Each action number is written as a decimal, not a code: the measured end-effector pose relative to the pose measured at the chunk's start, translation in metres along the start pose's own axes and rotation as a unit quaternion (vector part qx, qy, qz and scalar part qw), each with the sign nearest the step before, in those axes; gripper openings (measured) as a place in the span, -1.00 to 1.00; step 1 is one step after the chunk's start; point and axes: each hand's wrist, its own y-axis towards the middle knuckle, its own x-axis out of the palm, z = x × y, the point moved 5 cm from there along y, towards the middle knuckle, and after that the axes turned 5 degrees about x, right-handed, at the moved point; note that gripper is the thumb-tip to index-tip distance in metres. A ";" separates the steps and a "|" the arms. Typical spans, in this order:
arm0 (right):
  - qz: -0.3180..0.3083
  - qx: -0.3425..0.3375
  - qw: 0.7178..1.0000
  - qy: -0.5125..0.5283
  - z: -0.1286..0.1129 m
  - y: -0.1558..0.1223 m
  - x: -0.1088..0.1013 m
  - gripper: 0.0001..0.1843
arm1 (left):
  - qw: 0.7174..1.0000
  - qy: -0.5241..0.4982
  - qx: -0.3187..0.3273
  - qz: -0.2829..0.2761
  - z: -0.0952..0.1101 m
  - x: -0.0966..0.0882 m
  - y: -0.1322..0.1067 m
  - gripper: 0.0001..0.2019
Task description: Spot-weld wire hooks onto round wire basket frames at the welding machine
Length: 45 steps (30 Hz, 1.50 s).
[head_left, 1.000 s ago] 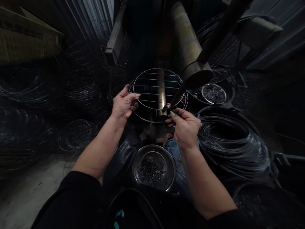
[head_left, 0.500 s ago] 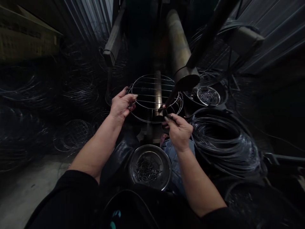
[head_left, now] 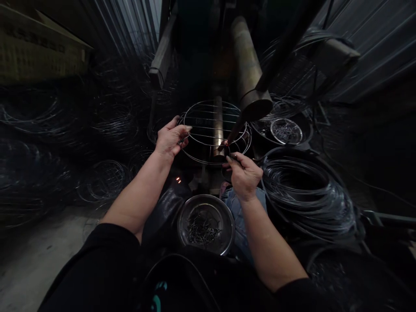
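A round wire rack (head_left: pixel 212 125) with parallel cross wires lies level on a brass-coloured bar (head_left: pixel 218 125) at the centre. My left hand (head_left: pixel 170 139) grips its left rim, thumb on top. My right hand (head_left: pixel 244 173) is closed in a pinch at the rack's near rim, holding a small dark piece I cannot make out. A dark pointed electrode (head_left: pixel 238 125) from a big metal cylinder (head_left: pixel 249 76) comes down onto the rim just beyond my right fingers, where there is a small glow.
A steel bowl (head_left: pixel 206 223) of small wire bits sits below my hands. A second bowl (head_left: pixel 286 130) is at the right. A large coil of black wire (head_left: pixel 305 190) lies right. Finished wire racks (head_left: pixel 104 180) pile up at the left. Corrugated walls stand behind.
My right hand has edged closer to the electrode tip at the rim, and a few sparks now show below the rack. My left hand keeps its grip.
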 end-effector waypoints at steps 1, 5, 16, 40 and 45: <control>0.000 0.004 1.000 0.001 -0.001 -0.001 -0.002 -0.79 | 1.000 -0.001 -0.001 0.001 0.000 0.000 0.000 -0.24; 0.026 -0.037 0.999 -0.018 -0.021 -0.009 -0.020 -0.80 | 1.000 -0.008 0.002 0.006 0.002 -0.001 -0.005 -0.22; -0.049 0.044 0.997 0.050 -0.035 -0.019 0.000 -0.81 | 0.998 -0.055 0.016 0.029 -0.008 0.004 -0.035 -0.21; 0.034 0.066 0.997 0.028 -0.016 -0.011 0.013 -0.80 | 0.996 -0.082 0.028 0.037 -0.009 0.008 -0.028 -0.28; 0.037 0.051 0.998 0.021 -0.019 -0.006 0.015 -0.82 | 0.995 -0.092 0.030 0.033 -0.008 0.011 -0.025 -0.26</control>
